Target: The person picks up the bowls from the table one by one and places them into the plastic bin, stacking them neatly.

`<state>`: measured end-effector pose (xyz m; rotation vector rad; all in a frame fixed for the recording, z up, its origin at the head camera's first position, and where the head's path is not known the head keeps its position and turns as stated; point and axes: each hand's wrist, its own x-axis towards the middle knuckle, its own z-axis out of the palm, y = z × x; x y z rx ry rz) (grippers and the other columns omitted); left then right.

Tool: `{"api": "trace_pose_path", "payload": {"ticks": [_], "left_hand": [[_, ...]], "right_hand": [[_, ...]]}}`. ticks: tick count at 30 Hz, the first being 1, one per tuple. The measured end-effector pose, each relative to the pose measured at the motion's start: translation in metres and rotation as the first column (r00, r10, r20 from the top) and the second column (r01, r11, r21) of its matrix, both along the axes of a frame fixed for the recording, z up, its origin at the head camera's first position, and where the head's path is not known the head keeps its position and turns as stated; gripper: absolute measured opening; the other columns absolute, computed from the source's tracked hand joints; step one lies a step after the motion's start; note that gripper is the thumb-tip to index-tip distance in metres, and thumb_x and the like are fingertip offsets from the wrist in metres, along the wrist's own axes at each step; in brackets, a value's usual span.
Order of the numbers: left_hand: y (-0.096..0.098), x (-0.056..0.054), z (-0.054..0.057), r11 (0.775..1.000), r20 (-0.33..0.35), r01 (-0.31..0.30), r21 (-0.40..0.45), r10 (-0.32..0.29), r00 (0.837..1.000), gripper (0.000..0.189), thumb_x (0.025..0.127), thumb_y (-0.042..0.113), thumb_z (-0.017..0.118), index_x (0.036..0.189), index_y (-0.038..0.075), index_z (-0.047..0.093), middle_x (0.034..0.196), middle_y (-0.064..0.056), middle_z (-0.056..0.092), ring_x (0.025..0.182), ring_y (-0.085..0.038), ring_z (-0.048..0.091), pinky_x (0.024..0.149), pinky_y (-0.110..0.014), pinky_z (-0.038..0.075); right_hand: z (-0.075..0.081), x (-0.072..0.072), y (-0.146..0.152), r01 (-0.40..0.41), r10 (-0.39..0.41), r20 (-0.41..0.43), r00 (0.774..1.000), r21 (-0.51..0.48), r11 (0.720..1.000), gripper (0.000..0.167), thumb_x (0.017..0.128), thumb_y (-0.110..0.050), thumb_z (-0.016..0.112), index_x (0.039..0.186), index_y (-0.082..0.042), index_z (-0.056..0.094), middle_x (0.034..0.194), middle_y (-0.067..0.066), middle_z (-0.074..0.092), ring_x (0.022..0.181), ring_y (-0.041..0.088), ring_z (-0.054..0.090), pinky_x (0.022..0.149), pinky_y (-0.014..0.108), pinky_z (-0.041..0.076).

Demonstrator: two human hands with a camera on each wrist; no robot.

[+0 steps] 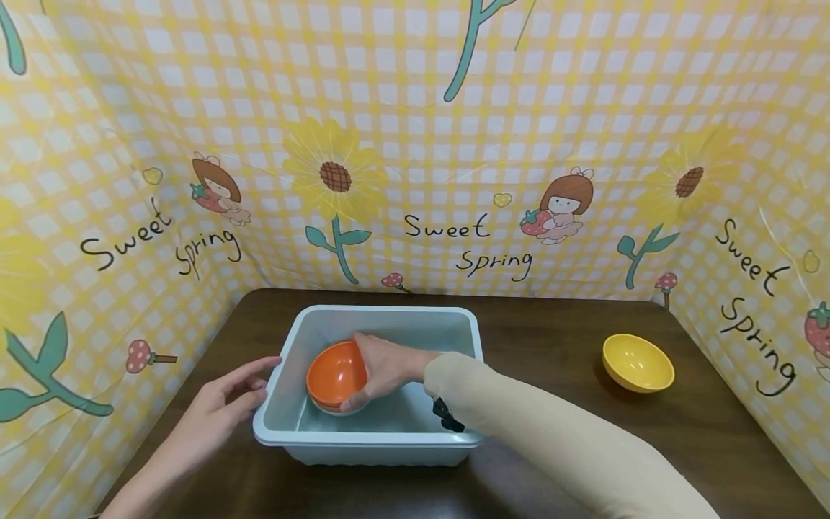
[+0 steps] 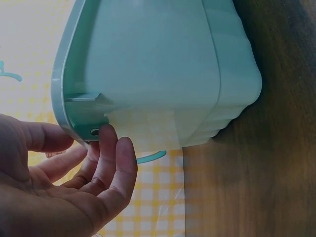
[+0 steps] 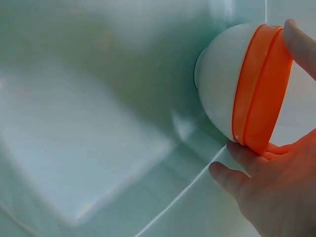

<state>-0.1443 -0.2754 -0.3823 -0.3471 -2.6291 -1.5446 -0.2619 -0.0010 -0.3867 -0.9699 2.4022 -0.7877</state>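
A pale blue plastic basin (image 1: pixel 382 438) stands on the table. Inside it, toward the left, an orange bowl (image 1: pixel 336 375) sits nested in a white bowl (image 3: pixel 219 81). In the right wrist view two orange bands show above the white side. My right hand (image 1: pixel 384 364) reaches in from the right and grips the orange rim, thumb at one side and fingers at the other. My left hand (image 1: pixel 227 404) holds the basin's left rim. In the left wrist view its thumb lies at the rim's edge and the other fingertips (image 2: pixel 126 145) curl beneath it.
A yellow bowl (image 1: pixel 638 362) stands upright at the table's right side. The dark wooden table (image 1: pixel 538 324) is enclosed at the back and sides by a yellow checked cloth (image 1: pixel 428 158). My right forearm crosses the basin's right rim.
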Motion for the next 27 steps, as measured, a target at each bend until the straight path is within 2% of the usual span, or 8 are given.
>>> {"api": "trace_pose_path", "payload": {"ticks": [12, 21, 27], "left_hand": [[0.002, -0.001, 0.003, 1.000, 0.000, -0.002, -0.001, 0.002, 1.000, 0.042, 0.103, -0.004, 0.058, 0.145, -0.007, 0.056, 0.101, -0.011, 0.064, 0.087, -0.008, 0.061, 0.070, -0.027, 0.057], [0.002, 0.000, 0.003, 1.000, 0.012, -0.002, 0.012, 0.002, 1.000, 0.043, 0.103, -0.005, 0.057, 0.146, -0.007, 0.055, 0.101, -0.012, 0.063, 0.088, -0.008, 0.061, 0.071, -0.028, 0.058], [0.002, 0.001, 0.003, 1.000, 0.019, -0.006, 0.018, 0.006, 1.000, 0.043, 0.103, -0.005, 0.057, 0.146, -0.008, 0.055, 0.101, -0.012, 0.064, 0.089, -0.008, 0.062, 0.072, -0.028, 0.058]], "right_hand": [[0.001, -0.003, 0.002, -0.003, 0.003, 0.022, 1.000, 0.011, 1.000, 0.090, 0.083, -0.047, 0.088, 0.149, -0.010, 0.038, 0.129, 0.000, 0.053, 0.112, 0.013, 0.052, 0.102, 0.032, 0.047], [0.003, -0.002, 0.001, 0.016, -0.016, 0.023, 1.000, 0.020, 1.000, 0.100, 0.081, -0.045, 0.089, 0.155, -0.008, 0.034, 0.138, 0.003, 0.053, 0.117, 0.014, 0.053, 0.104, 0.035, 0.047], [0.013, -0.004, 0.002, 0.019, -0.022, 0.058, 0.998, 0.060, 0.998, 0.110, 0.081, -0.046, 0.089, 0.162, -0.007, 0.026, 0.150, 0.009, 0.051, 0.123, 0.017, 0.054, 0.108, 0.040, 0.046]]}}
